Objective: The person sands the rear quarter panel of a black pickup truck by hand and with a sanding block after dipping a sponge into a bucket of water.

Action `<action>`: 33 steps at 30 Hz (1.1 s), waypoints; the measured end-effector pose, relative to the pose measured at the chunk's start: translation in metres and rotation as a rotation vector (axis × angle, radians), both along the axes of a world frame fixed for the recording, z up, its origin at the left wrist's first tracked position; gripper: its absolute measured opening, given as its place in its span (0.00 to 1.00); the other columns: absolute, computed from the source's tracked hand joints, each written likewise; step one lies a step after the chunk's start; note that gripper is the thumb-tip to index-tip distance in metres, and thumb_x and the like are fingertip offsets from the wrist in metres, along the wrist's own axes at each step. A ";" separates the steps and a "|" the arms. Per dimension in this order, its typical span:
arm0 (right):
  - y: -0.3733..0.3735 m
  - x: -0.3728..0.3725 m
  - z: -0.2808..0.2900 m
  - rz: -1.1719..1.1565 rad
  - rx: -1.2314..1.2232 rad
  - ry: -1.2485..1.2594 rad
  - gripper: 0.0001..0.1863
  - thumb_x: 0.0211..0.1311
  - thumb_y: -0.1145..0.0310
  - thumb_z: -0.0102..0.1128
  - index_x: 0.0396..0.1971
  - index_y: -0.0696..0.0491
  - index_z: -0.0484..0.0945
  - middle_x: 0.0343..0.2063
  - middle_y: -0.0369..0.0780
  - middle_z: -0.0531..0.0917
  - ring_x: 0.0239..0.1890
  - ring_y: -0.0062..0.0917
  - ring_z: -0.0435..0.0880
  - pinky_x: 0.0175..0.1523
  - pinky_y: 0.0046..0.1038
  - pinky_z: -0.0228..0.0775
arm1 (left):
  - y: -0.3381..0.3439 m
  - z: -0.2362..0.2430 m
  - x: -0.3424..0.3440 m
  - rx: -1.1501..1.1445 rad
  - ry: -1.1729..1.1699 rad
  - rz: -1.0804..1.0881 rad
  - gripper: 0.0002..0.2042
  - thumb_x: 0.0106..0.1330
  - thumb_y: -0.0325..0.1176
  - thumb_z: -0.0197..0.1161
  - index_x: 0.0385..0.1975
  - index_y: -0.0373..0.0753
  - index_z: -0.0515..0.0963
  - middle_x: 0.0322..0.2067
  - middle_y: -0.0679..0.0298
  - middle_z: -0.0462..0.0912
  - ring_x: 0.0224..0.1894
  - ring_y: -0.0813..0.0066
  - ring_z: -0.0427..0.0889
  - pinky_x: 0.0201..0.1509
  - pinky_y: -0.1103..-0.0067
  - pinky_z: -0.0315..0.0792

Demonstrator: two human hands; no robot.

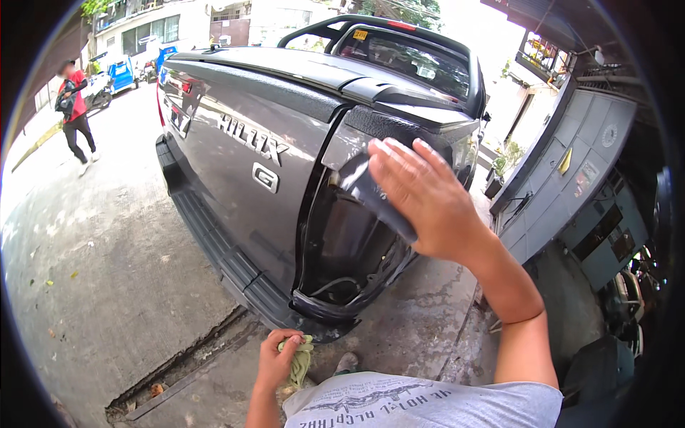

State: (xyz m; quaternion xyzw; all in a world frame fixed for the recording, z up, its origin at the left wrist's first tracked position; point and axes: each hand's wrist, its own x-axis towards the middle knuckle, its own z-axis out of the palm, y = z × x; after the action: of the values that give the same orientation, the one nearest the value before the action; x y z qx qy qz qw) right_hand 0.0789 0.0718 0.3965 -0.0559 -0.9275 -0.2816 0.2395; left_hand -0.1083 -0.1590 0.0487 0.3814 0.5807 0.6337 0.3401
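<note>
My right hand is raised against the rear corner of a grey pickup truck, fingers stretched and side by side. Under its palm is a dark, glossy, curved piece, which my hand appears to hold; its exact kind cannot be made out, and my thumb is hidden. Below this lies the dark opening at the truck's corner, with a cable looping at its bottom. Low down, beside the end of the black rear bumper, my left hand is closed on a crumpled light green cloth.
A person in red and black stands on the concrete pavement at the far left. Blue vehicles are behind. A grey metal gate stands at right, near a potted plant. A gap runs along the ground below the bumper.
</note>
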 end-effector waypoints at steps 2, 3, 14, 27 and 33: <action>0.001 0.012 -0.008 -0.032 0.107 -0.128 0.35 0.59 0.68 0.61 0.69 0.58 0.72 0.72 0.46 0.72 0.75 0.35 0.70 0.80 0.48 0.53 | 0.001 0.008 0.002 -0.009 -0.011 0.003 0.09 0.72 0.31 0.66 0.41 0.31 0.86 0.37 0.60 0.88 0.44 0.72 0.84 0.52 0.75 0.75; 0.002 0.019 -0.012 -0.059 0.211 -0.253 0.33 0.59 0.68 0.60 0.67 0.59 0.74 0.70 0.46 0.74 0.74 0.35 0.70 0.81 0.47 0.52 | 0.001 0.011 0.002 -0.023 -0.018 0.011 0.08 0.71 0.31 0.66 0.40 0.32 0.87 0.37 0.60 0.89 0.45 0.69 0.83 0.53 0.72 0.75; 0.013 -0.043 0.003 0.062 0.206 -0.202 0.35 0.44 0.67 0.64 0.59 0.57 0.80 0.65 0.41 0.80 0.73 0.33 0.72 0.81 0.60 0.45 | 0.027 0.030 0.006 0.090 0.142 -0.038 0.07 0.70 0.30 0.66 0.39 0.33 0.87 0.36 0.60 0.90 0.43 0.66 0.84 0.53 0.72 0.75; 0.007 -0.030 0.012 0.008 0.208 -0.298 0.32 0.51 0.64 0.65 0.60 0.56 0.80 0.68 0.39 0.77 0.74 0.35 0.69 0.81 0.62 0.43 | 0.005 0.019 0.004 0.089 0.022 0.001 0.08 0.71 0.30 0.65 0.41 0.32 0.86 0.37 0.60 0.88 0.45 0.67 0.84 0.54 0.72 0.75; 0.011 -0.016 0.005 0.009 0.248 -0.215 0.35 0.47 0.60 0.69 0.60 0.54 0.81 0.65 0.36 0.79 0.73 0.34 0.70 0.79 0.62 0.46 | -0.005 0.014 0.007 0.038 -0.136 0.040 0.08 0.70 0.29 0.65 0.41 0.32 0.86 0.37 0.61 0.89 0.45 0.67 0.83 0.54 0.73 0.74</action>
State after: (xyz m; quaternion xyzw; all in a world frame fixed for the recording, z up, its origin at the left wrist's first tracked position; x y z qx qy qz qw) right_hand 0.0626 0.0833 0.4012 0.0089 -0.9061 -0.3971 0.1453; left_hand -0.1015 -0.1640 0.0625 0.3320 0.5518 0.6757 0.3588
